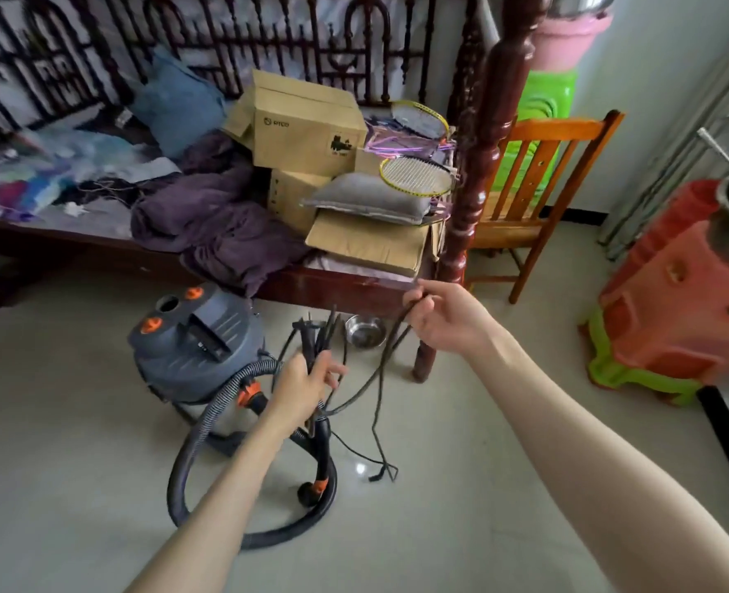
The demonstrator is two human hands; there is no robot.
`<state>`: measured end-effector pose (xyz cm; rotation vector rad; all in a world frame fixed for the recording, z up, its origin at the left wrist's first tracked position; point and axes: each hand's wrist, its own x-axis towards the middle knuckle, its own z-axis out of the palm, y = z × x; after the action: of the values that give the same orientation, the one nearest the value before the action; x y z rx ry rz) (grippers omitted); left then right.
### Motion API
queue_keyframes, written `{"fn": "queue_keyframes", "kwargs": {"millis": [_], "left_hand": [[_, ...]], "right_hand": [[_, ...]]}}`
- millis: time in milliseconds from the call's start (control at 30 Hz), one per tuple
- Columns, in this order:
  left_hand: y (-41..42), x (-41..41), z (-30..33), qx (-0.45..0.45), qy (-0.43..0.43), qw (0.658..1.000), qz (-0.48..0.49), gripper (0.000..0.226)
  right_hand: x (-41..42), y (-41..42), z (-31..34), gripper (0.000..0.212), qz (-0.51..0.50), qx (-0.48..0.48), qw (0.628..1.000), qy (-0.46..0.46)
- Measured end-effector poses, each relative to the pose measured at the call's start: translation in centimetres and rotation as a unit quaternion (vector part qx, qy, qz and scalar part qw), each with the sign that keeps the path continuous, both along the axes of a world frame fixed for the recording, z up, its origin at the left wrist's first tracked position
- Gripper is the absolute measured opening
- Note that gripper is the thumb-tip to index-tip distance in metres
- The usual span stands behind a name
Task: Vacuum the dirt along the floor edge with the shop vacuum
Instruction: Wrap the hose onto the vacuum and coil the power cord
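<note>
Centrally: shop vacuum (196, 336) on floor before bed (332, 288); hose (191, 447) coiled beside. Left hand (300, 387) grips bundled power cord (379, 378); right hand (444, 318) pinches one strand. Metal bowl (365, 331) under bed, partly hidden

Soft daylight, motion blur, warped edges

Dark wooden bed (345, 288) piled with cardboard boxes (307, 126), purple blanket (221, 224), grey cushion (367, 199), badminton rackets (416, 175). Beside it, wooden chair (538, 173). Under bed edge, metal bowl (364, 331). At right, stacked plastic stools (674, 301).
</note>
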<state>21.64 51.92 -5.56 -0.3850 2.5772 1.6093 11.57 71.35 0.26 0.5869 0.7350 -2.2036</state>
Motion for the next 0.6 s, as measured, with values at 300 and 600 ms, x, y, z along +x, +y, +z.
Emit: {"fn": "queue_keyframes", "kwargs": {"millis": [300,600], "left_hand": [[2.0,-1.4,1.4,0.371,0.007,0.928,-0.031,0.028],[-1.4,-4.9,6.2,0.404,0.087,0.910,0.019,0.028]], "right_hand": [[-0.6,-6.4,3.4,0.018,-0.168,-0.095,0.981,0.018],[4.1,-0.9,-5.5,0.013,0.185,0.335,0.907,0.177]]}}
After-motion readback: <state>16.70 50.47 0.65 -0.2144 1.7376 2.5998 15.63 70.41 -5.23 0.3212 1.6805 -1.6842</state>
